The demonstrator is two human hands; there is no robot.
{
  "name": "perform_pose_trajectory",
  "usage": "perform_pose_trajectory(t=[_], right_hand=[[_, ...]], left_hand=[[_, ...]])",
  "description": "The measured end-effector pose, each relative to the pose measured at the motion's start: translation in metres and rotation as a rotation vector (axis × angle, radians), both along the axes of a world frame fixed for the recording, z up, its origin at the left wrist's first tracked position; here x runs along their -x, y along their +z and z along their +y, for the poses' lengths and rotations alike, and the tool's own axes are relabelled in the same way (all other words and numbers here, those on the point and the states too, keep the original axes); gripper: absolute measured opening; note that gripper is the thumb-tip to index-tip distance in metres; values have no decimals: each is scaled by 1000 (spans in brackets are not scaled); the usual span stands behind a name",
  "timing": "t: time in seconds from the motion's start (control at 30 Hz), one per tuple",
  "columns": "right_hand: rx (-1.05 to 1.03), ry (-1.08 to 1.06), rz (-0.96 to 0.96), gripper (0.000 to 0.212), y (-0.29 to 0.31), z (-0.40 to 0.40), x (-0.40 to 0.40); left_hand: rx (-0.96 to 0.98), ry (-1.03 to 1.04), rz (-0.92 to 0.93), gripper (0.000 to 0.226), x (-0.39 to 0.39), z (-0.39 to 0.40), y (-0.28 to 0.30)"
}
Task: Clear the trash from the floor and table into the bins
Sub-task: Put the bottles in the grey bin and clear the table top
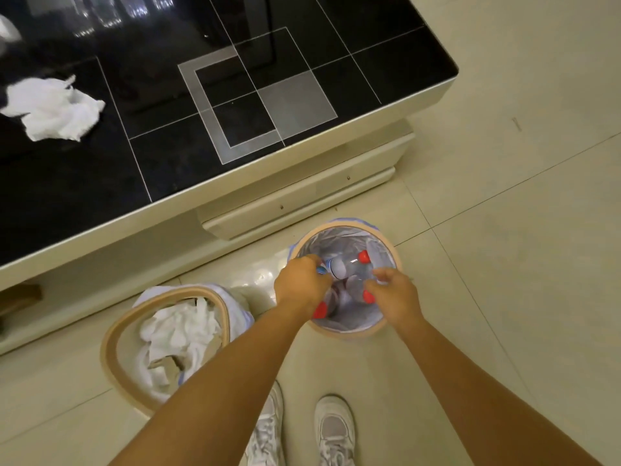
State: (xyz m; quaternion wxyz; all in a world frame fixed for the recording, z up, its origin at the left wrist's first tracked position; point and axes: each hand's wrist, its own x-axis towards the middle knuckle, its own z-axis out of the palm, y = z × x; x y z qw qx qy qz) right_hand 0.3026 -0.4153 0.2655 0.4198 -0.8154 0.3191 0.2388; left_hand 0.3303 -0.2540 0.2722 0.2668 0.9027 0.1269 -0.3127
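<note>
Hands [346,290] over bin [396,260]; three red caps [364,256].

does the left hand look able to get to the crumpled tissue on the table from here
Probably yes, with a long stretch. The left hand is over the bottle bin, and the crumpled tissue lies in the open on the black table with nothing between.

No text, brand, number or sign can be read anywhere; the clear bottle [342,269] in the round bin [396,260] carries a label, but it is too blurred to make out any letters
</note>
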Motion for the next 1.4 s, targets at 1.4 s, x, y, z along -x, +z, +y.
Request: perform_pose_trajectory(t=[1.4], right_hand=[[504,1410,-364,97,135,451,-239]], left_hand=[[331,723,-408,32,-57,468,93]])
